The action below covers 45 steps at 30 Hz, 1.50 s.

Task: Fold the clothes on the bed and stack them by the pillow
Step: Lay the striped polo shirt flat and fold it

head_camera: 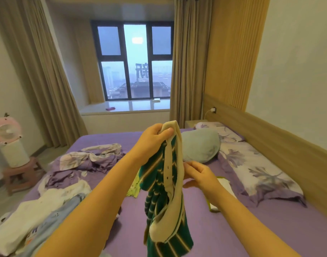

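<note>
1. A green knit shirt [159, 201] with thin pale stripes and a cream collar and button placket hangs limp in the air over the purple bed sheet [251, 229], bunched and twisted, its hem at the bottom edge of the view.
2. The left hand [155, 138] is closed on the top of the cream collar, thumb pressed over the fabric, holding the garment up.
3. The right hand [198, 175] sits lower, just beside the placket, fingertips pinching the cream edge; the rest of the fingers are loosely curled.
4. To the left on the sheet lie a soft white garment [38, 210] and a light blue one [53, 227], both crumpled and touching.
5. A yellow-green piece [134, 188] shows behind the shirt.
6. Farther off, a rumpled floral quilt [88, 160] lies in loose folds.
7. By the wooden headboard [288, 145] rest a flat floral pillow [257, 171] and a rounded pale blue cushion [199, 145].
</note>
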Tool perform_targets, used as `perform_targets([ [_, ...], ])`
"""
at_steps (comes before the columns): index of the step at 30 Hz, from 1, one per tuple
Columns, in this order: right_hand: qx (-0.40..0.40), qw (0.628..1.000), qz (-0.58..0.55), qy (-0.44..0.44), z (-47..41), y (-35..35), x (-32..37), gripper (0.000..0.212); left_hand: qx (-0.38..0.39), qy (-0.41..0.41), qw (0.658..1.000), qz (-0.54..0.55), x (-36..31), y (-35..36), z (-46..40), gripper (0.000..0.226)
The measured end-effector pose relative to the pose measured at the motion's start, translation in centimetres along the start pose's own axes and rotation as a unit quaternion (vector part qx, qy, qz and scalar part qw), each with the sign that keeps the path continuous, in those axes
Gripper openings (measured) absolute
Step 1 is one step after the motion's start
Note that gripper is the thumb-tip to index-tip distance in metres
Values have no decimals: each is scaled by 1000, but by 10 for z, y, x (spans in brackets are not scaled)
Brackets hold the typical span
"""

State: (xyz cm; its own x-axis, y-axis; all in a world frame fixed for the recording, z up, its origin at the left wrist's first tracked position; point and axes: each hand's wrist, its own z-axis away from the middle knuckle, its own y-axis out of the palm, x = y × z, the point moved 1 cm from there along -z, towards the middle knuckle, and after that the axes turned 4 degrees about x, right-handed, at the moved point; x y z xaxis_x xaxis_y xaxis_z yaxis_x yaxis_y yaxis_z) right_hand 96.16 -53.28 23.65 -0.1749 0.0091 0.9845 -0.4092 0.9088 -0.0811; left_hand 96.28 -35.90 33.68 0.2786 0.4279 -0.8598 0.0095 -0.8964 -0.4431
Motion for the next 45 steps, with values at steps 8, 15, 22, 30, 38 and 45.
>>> perform_targets([
  [8,132,991,32,18,12,-12,-24,49,-16,11,999,38,-13,-5,-26,17],
  [15,102,985,140,18,1,-48,-35,15,-69,-33,994,74,-3,-14,-37,19],
  [22,3,979,203,-27,-26,-126,1,31,-40,-125,991,4,47,-27,-20,41],
  [30,118,954,266,66,-49,-168,26,17,68,-167,983,-30,92,-10,-12,32],
  [38,211,960,154,106,-57,-211,32,44,47,-171,984,-28,100,4,-21,35],
  [45,203,958,163,123,-54,-222,-18,25,88,-232,968,-37,111,33,-8,31],
])
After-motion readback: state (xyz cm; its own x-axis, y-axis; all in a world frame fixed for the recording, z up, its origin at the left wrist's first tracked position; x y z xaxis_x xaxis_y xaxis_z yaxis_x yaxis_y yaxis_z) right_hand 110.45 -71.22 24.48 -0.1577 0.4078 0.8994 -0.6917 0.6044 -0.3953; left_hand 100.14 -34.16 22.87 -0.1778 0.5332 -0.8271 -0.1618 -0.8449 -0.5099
